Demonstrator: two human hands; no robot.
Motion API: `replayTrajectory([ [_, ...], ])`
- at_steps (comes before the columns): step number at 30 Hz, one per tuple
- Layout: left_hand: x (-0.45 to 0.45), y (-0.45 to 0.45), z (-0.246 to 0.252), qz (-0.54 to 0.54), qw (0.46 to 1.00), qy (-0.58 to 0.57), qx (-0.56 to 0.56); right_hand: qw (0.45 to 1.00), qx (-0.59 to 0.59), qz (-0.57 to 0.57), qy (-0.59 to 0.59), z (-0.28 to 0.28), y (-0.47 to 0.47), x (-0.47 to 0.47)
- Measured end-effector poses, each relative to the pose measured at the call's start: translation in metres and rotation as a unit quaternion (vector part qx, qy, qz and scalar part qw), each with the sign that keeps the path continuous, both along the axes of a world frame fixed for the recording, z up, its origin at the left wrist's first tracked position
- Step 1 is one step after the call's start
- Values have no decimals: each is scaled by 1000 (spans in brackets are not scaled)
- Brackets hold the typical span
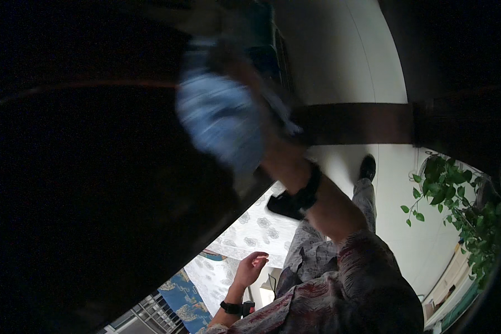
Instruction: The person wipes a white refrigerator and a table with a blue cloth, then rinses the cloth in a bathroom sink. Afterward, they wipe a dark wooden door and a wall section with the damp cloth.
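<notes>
A blurred light blue cloth is in my right hand, which reaches up and forward beside a large, very dark panel or door. Whether the cloth touches the dark surface cannot be told. Much of that hand is dark and smeared by motion, and a black wrist device is strapped below it. My left hand is low at the bottom centre, its fingers loosely bent and nothing seen in them. A black band with a small device circles the left wrist.
The dark panel fills the left, its edge running diagonally past my left hand. A dark brown beam or frame crosses the upper right. A leafy green plant stands at right. White flowered fabric and blue patterned fabric lie below.
</notes>
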State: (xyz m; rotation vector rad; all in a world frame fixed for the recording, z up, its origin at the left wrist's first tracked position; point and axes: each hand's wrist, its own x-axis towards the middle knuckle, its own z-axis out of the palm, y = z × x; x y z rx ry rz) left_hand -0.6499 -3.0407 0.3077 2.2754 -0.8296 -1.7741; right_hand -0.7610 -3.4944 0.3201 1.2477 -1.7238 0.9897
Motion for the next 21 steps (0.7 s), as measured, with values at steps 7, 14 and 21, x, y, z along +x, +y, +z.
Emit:
replayTrajectory([
  [7,-12,24,-95,-20,996,34,83,676,33,611,-411,-110,22,-2],
  [14,-33,66,-180,-94,990,-14,101,617,332,478,-529,-347,61,-17],
  [21,-56,54,-261,-127,989,-7,74,626,203,536,-528,-315,94,29],
])
